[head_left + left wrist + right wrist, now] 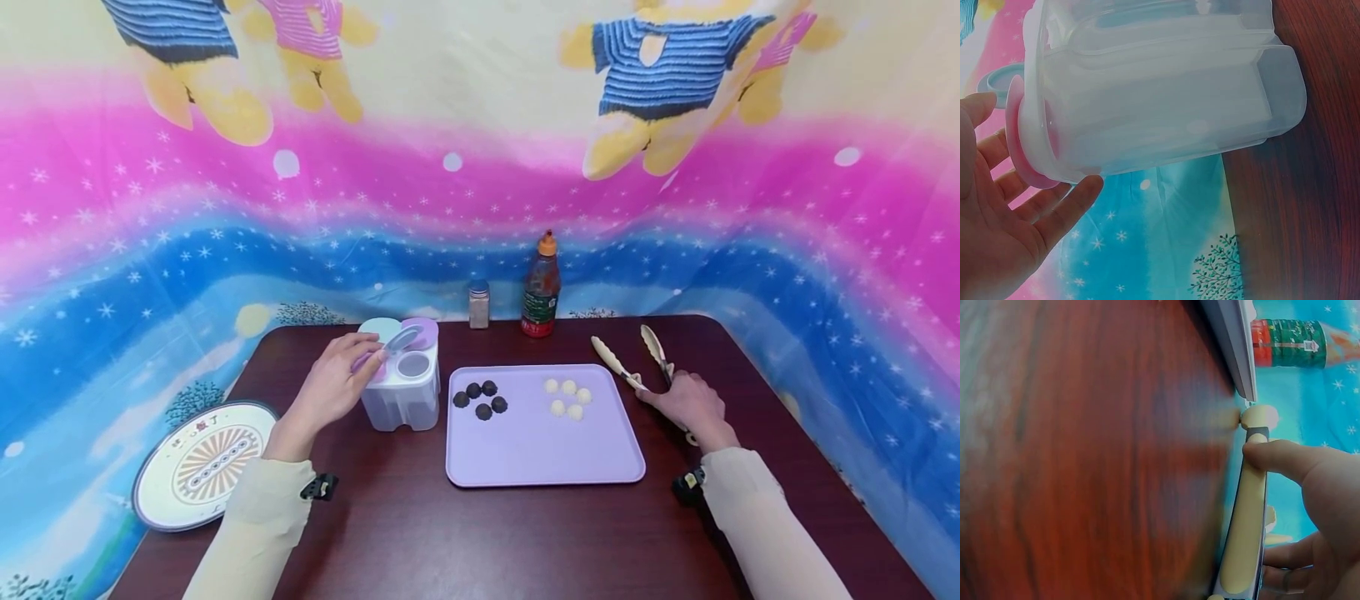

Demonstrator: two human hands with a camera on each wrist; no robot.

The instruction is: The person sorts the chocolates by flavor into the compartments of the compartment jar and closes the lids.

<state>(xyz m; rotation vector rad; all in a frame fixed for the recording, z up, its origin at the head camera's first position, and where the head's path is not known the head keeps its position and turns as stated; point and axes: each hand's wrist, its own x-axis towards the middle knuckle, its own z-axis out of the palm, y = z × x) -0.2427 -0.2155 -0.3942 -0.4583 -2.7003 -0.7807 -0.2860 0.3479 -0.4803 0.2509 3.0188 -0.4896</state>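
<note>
My left hand [343,372] is over the top of a translucent container [401,407] with several coloured flip lids. A blue-grey lid [403,337] stands raised above an uncovered round opening. In the left wrist view, the thumb is by the raised lid, and the other fingers spread loosely around the pink lid [1017,134] and the container's rim. My right hand [690,406] grips cream-tipped tongs [617,358] lying to the right of the tray, their arms spread apart. The right wrist view shows the thumb on one cream handle [1244,531], with fingers on its far side.
A lilac tray [540,458] holds several dark balls [483,412] and several cream balls [574,412]. Behind it stand a blue-capped shaker jar [478,305] and an orange-capped sauce bottle [540,292]. A patterned oval plate [168,483] lies at the table's left edge. Printed cloth surrounds the table.
</note>
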